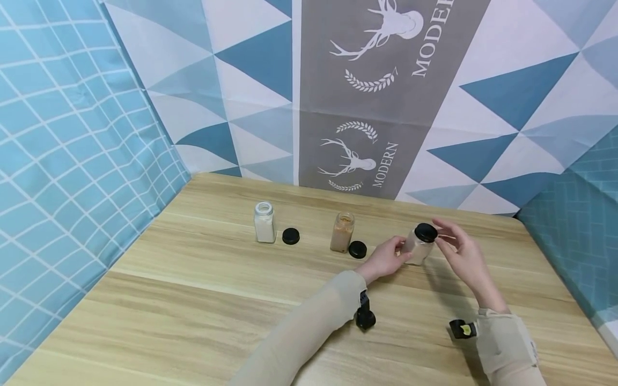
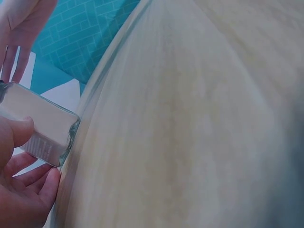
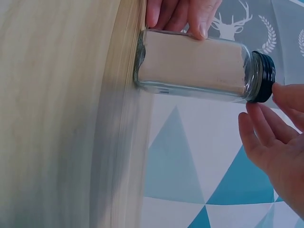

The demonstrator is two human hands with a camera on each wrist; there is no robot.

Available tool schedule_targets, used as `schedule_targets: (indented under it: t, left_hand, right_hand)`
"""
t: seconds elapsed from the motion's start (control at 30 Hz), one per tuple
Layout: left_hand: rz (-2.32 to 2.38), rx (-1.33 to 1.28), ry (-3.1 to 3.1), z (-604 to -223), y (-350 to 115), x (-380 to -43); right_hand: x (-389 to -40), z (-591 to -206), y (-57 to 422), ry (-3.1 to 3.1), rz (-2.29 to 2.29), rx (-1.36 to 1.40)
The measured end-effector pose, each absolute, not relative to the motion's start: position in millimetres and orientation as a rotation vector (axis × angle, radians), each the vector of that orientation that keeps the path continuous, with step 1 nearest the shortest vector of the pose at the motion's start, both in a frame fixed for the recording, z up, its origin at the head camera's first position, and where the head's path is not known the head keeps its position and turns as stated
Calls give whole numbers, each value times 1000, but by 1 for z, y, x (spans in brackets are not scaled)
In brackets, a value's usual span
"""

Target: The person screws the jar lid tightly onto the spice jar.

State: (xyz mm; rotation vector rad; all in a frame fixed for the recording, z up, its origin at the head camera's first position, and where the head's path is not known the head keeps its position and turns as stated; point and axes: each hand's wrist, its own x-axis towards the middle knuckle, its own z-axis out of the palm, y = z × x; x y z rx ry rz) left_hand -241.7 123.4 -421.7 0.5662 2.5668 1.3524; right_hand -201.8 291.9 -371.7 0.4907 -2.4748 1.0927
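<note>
A square glass jar (image 3: 194,61) of pale pinkish powder stands upright on the wooden table, toward the right in the head view. Its black lid (image 1: 426,232) sits on the mouth. My left hand (image 1: 384,260) grips the jar low on its body, thumb on one side and fingers on the other, as the left wrist view also shows. At the lid's edge, my right hand (image 1: 464,260) pinches with thumb and fingertips. Part of the jar's body is covered by the left fingers.
Left of the hands stands an uncapped jar of orange-brown powder (image 1: 341,236), a black lid (image 1: 358,249) lying beside it. Farther left is an uncapped jar of white powder (image 1: 264,225) with another black lid (image 1: 291,236). A patterned cloth wall (image 1: 260,134) rises behind the table.
</note>
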Motion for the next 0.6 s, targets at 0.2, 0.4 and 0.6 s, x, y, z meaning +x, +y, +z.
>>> schedule_targets:
  t: [0.2, 0.4, 0.6]
  left_hand:
    - [1358, 566, 2569, -421, 123, -242]
    - [1350, 573, 2575, -421, 122, -241]
    - [1350, 572, 2570, -422, 123, -241]
  right_hand:
    - [-204, -374, 294, -2445, 1059, 481]
    - [-206, -375, 294, -2424, 1050, 462]
    - [-207, -376, 296, -2439, 1030, 431]
